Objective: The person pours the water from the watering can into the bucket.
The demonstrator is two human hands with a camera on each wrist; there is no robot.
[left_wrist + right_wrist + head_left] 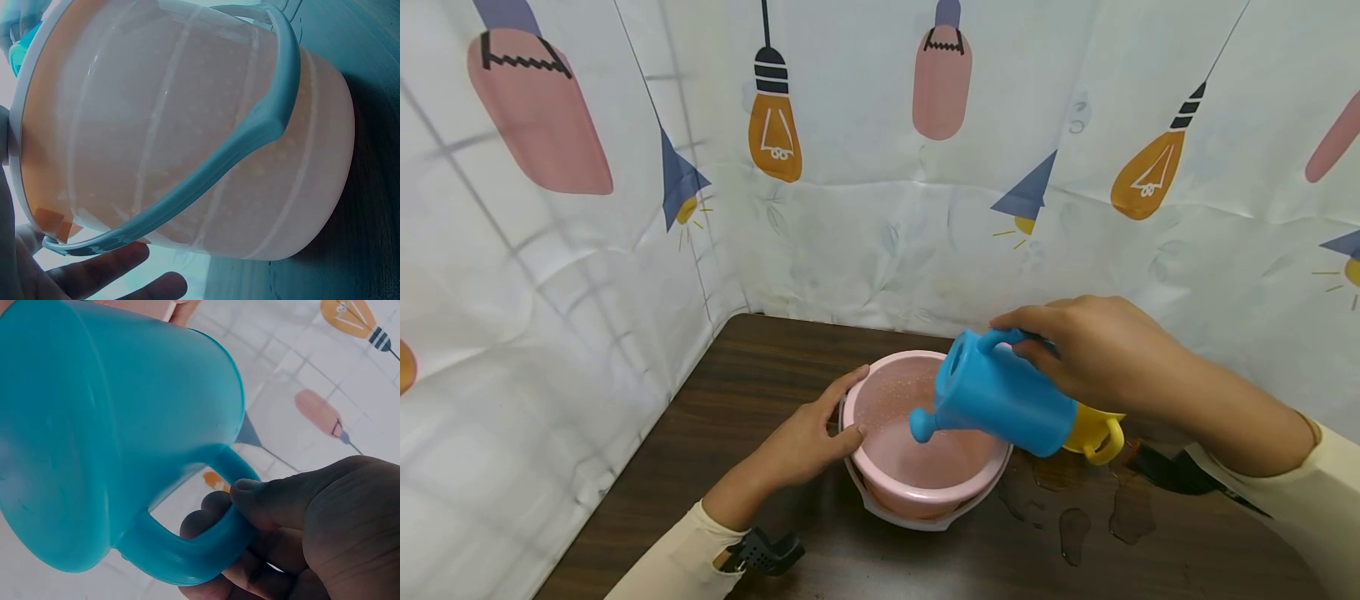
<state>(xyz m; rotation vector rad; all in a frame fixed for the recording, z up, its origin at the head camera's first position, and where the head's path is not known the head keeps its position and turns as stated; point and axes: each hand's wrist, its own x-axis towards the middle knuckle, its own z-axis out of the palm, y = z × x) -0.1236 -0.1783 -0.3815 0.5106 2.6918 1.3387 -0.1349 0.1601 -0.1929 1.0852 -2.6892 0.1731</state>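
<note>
A pink bucket (917, 493) stands on the dark table, its mouth facing up. My left hand (812, 433) rests against its left side, fingers spread and thumb at the rim. In the left wrist view, two fairly straight fingers reach past the bucket's handle (206, 178), which hangs down along the wall. My right hand (1093, 354) grips the handle of a blue watering can (1011, 400), thumb pressed on the loop (234, 519). Tilted left, the can has its round spout head over the bucket's opening. No stream of water can be made out.
Behind the can, a yellow vessel with a looped handle (1103, 442) is partly hidden. Small puddles (1131, 512) lie on the dark wooden table (760, 367) to the right of the bucket. A printed white curtain (865, 242) encloses the back and left sides.
</note>
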